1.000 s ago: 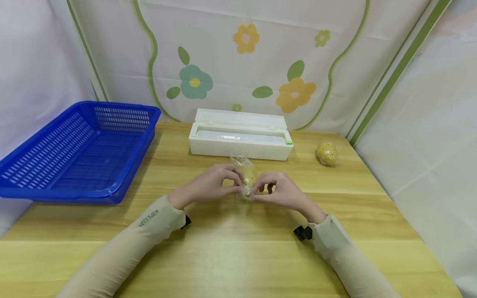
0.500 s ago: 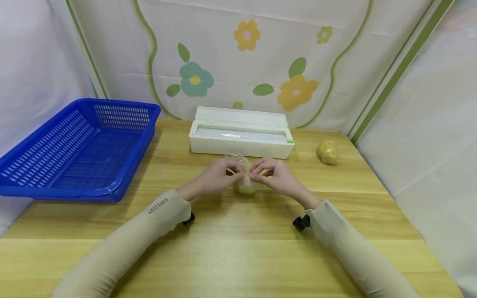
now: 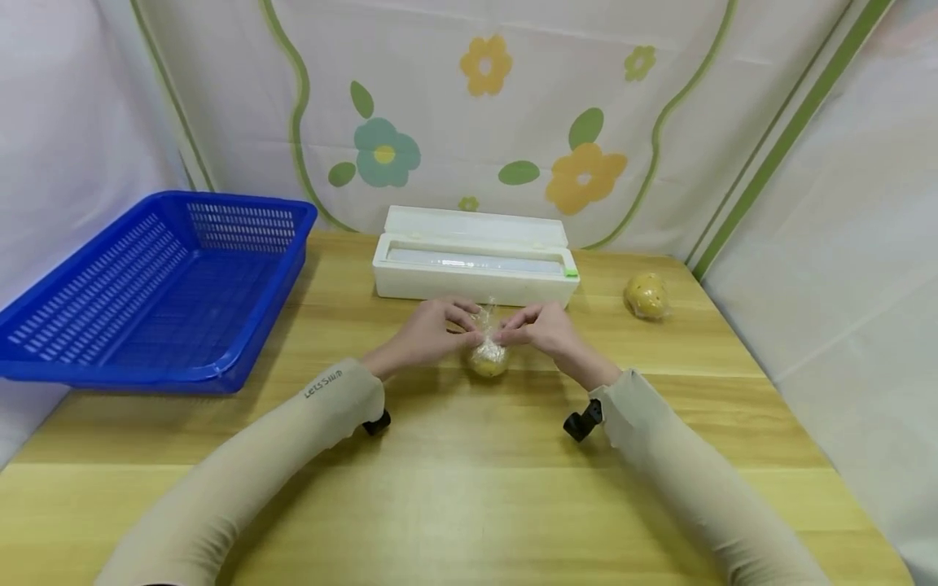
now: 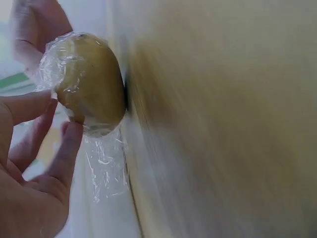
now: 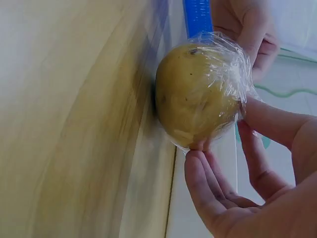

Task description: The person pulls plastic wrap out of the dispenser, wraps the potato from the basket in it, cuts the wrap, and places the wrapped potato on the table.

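A yellow-brown potato (image 3: 488, 367) in clear cling film (image 3: 487, 317) rests on the table in front of the white box. At its left side, my left hand (image 3: 431, 332) pinches the film with thumb and fingertips. From the right, my right hand (image 3: 551, 332) also pinches film near the top of the potato. Loose film (image 4: 105, 166) hangs past the potato in the left wrist view. The right wrist view shows crinkled film (image 5: 230, 67) gathered on one side, while several fingertips touch the potato's wrapped surface. My hands partly hide the film in the head view.
An open white cling film box (image 3: 472, 281) stands behind the hands, its lid raised against the patterned curtain. A second wrapped potato (image 3: 646, 295) lies at the back right. The blue plastic basket (image 3: 274, 281) occupies the left side of the wooden table (image 3: 469, 488).
Both hands shift slightly away from me and re-grip the film. The potato, mostly covered by the hands earlier, now shows below them, with film gathered above it.
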A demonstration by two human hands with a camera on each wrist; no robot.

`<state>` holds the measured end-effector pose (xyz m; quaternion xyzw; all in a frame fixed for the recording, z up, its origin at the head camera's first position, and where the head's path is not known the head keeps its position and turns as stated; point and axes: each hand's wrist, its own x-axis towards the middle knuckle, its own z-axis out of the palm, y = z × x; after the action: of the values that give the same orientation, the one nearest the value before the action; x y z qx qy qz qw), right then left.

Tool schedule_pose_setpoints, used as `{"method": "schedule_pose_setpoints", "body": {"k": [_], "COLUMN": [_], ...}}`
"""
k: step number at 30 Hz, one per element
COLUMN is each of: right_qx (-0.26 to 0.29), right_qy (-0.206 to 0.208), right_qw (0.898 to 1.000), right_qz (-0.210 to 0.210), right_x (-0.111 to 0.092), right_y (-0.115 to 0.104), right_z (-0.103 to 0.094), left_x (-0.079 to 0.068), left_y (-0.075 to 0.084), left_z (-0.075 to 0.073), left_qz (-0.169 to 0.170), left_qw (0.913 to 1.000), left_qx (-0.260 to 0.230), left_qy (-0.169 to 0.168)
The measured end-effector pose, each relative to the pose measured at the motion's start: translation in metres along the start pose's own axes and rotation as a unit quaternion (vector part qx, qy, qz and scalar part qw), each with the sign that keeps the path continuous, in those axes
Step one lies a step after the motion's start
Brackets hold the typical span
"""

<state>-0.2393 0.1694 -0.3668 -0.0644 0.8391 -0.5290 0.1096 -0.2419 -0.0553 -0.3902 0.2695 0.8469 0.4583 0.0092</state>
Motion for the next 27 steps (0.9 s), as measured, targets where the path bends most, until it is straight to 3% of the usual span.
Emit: {"method": "schedule_pose_setpoints", "body": {"k": [3, 6, 11, 14, 18, 27], "right_qx": [0.07, 0.14, 0.192, 0.208, 0.214, 0.201], "right_qy": [-0.012, -0.031, -0.053, -0.061, -0.058, -0.072], "right_qw": [0.997, 0.988, 0.977, 0.974, 0.972, 0.974], "right_qz": [0.036, 0.061, 0.071, 0.072, 0.08, 0.072], "right_x": [0.005, 0.009, 0.012, 0.015, 0.016, 0.009], "right_y": [-0.002, 0.001, 0.009, 0.013, 0.016, 0.009], "right_z": [-0.003, -0.005, -0.007, -0.009, -0.011, -0.012], "left_x": [0.002, 0.002, 0.002, 0.003, 0.002, 0.0], "left_y": [0.002, 0.004, 0.005, 0.004, 0.003, 0.007], "left_z": [-0.001, 0.0, 0.001, 0.001, 0.001, 0.001], "left_qz": [-0.061, -0.123, -0.18, -0.209, -0.223, -0.201], "left_qw": [0.9975, 0.9894, 0.9765, 0.9635, 0.952, 0.9565], "left_qx": [-0.032, -0.075, -0.118, -0.167, -0.209, -0.21], "left_qy": [0.009, 0.012, 0.006, -0.009, -0.018, -0.02]}}
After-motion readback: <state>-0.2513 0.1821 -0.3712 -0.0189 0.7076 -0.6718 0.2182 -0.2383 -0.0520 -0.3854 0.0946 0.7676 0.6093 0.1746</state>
